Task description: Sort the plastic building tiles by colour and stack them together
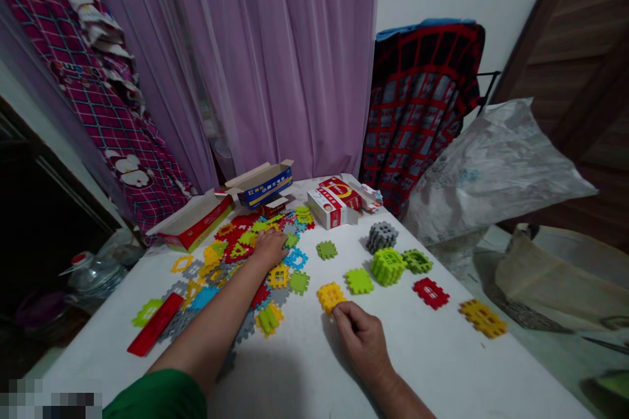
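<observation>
Right hand point(363, 340): thumb and fingers closed in a pinch on one edge of a yellow toothed piece point(330, 295), at mid-width of the worktop point(417, 360). Left hand point(271, 247): palm down on the mixed pile of pieces point(211, 255), which spreads from near the far edge toward the left edge; cannot tell whether its fingers grip anything. Grey stack point(382, 236), bright green stack point(388, 266), red piece point(431, 292) and mustard piece point(483, 318) line the right edge. Blue box point(265, 186) and white-and-red box point(324, 207) sit near the far edge.
</observation>
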Available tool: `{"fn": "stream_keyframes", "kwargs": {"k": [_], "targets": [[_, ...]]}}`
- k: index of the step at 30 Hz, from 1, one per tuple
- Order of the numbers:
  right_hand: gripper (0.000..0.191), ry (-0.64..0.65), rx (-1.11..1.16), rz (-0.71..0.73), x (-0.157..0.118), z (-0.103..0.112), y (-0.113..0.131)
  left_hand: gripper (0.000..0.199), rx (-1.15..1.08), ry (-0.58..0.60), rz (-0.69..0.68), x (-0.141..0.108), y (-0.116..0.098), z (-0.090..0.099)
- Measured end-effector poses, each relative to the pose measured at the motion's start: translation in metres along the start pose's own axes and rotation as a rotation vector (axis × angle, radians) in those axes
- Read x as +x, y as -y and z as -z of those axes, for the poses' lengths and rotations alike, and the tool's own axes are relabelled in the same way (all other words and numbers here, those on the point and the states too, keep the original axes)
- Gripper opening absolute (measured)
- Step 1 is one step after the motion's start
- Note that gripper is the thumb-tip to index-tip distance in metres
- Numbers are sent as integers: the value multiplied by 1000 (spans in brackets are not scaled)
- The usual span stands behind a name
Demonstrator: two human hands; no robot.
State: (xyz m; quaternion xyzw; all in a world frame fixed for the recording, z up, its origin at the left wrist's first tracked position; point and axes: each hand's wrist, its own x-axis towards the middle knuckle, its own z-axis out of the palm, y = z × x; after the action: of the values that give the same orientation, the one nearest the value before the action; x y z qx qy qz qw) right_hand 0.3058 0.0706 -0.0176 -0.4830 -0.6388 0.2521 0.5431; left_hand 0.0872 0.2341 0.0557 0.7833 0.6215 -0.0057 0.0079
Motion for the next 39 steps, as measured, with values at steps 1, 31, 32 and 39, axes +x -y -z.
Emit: {"fn": "stream_keyframes", "kwargs": {"k": [1, 31, 32, 39], "targets": [[33, 4, -2, 2, 0, 0, 0, 27, 6, 1, -4, 1, 0, -1], [33, 66, -18, -10, 2, 0, 4, 41, -233, 77, -6, -21, -29, -5], [33, 66, -19, -10, 1, 0, 4, 47, -220, 90, -39, -22, -28, -4], [31, 58, -41, -9, 1, -1, 3, 66, -48, 206, -217, -11, -25, -2]]}}
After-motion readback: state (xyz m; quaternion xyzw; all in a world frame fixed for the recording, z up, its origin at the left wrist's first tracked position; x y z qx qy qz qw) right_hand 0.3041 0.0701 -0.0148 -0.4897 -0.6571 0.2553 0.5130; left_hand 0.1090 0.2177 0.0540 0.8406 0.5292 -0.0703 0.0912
